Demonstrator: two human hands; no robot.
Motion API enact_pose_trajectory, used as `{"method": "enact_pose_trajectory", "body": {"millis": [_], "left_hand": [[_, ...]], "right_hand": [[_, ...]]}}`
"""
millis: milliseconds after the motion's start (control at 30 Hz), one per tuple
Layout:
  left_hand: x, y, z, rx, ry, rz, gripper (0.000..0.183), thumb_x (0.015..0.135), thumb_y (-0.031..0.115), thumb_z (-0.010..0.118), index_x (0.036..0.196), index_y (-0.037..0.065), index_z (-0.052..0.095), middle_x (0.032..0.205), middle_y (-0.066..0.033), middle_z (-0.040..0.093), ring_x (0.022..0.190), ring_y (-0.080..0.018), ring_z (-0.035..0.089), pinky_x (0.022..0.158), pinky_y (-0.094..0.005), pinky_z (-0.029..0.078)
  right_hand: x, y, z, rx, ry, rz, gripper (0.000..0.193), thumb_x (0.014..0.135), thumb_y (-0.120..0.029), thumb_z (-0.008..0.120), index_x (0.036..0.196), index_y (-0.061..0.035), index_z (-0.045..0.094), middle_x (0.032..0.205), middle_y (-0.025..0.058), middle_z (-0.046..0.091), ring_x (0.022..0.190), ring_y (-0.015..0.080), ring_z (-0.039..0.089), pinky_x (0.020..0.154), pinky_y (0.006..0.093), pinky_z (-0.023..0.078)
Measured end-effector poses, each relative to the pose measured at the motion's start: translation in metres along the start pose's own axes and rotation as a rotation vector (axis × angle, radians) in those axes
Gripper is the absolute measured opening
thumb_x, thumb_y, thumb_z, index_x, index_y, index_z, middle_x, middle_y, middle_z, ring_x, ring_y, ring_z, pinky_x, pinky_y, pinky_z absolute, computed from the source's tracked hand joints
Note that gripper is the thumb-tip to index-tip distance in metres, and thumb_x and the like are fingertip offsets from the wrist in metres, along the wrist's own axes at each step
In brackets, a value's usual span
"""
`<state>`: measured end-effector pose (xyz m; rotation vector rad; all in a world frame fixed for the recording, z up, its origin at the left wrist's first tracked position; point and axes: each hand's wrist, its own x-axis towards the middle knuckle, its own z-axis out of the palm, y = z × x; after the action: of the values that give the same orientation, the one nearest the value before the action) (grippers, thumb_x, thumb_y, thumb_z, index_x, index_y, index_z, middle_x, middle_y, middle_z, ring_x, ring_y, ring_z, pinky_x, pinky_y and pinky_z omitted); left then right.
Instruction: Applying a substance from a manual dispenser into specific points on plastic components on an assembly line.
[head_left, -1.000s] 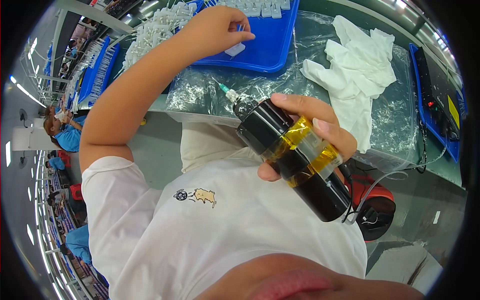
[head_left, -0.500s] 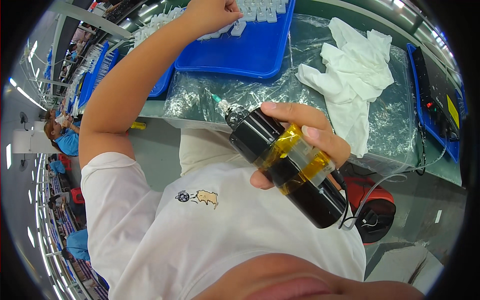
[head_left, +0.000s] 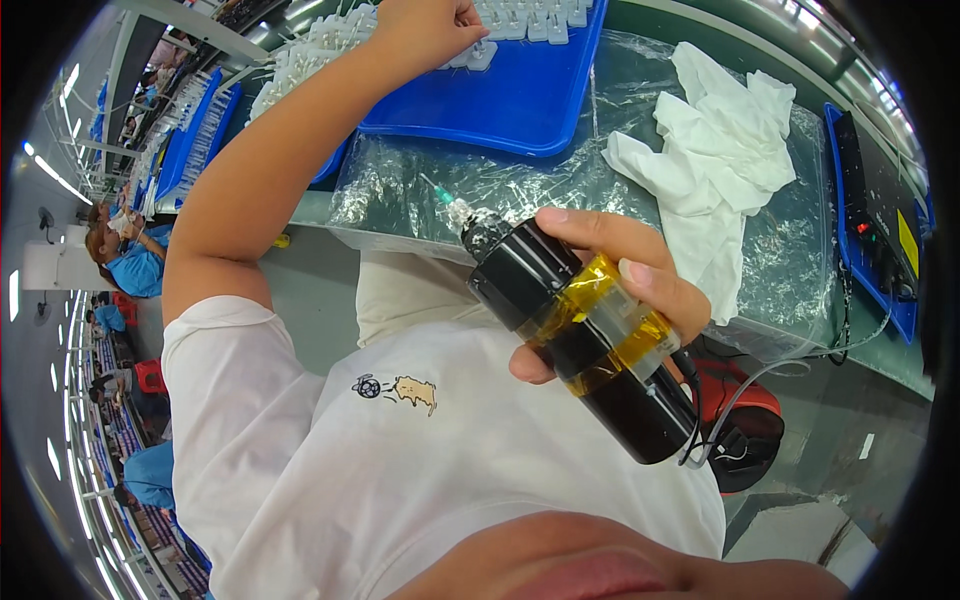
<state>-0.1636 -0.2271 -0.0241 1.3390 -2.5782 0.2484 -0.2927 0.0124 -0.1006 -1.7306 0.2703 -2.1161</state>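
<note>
My left hand (head_left: 428,35) reaches over the blue tray (head_left: 480,112), its fingertips pinched at a small white square plastic part (head_left: 480,57) with a thin pin standing up from it. The part sits low at the tray surface, near rows of similar white parts (head_left: 535,22). In my right hand (head_left: 640,265) is a black cylindrical dispenser (head_left: 585,340), bound with yellow tape and tilted up to the left. A green needle tip (head_left: 443,194) sticks out of its front end, apart from the tray. A cable and a clear tube leave its rear.
White crumpled gloves or cloth (head_left: 705,170) lie on the plastic-covered table (head_left: 400,190). At the right edge, a black box (head_left: 880,200) rests in another blue tray. More white parts (head_left: 310,70) stand at the far left. A red and black object (head_left: 740,425) is below the table.
The view has shifted a little, so the tray, cloth and dispenser appear slightly farther right. Both hands keep nearly the same pose and the same holds.
</note>
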Motion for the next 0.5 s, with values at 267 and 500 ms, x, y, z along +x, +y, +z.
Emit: {"method": "enact_pose_trajectory", "body": {"millis": [267,500], "left_hand": [[-0.021,0.005,0.005,0.065,0.237,0.022,0.021,0.071,0.031,0.067,0.073,0.010,0.068,0.071,-0.0115,0.064,0.074,-0.0277,0.061,0.068,-0.0377,0.045],[-0.036,-0.035,-0.028,-0.119,0.666,0.174,0.020,0.073,0.021,0.064,0.089,0.009,0.066,0.081,-0.0121,0.064,0.079,-0.0297,0.060,0.071,-0.0398,0.045]], "right_hand": [[-0.004,-0.008,-0.003,-0.038,-0.061,0.081,0.074,0.067,-0.015,0.081,0.122,-0.0095,0.031,0.116,0.0303,0.048,0.095,0.0301,0.060,0.078,0.0340,0.054],[-0.003,0.009,0.008,-0.025,0.017,-0.098,0.080,0.065,-0.011,0.081,0.124,-0.0116,0.027,0.118,0.0308,0.046,0.091,0.0313,0.063,0.077,0.0314,0.056]]}}
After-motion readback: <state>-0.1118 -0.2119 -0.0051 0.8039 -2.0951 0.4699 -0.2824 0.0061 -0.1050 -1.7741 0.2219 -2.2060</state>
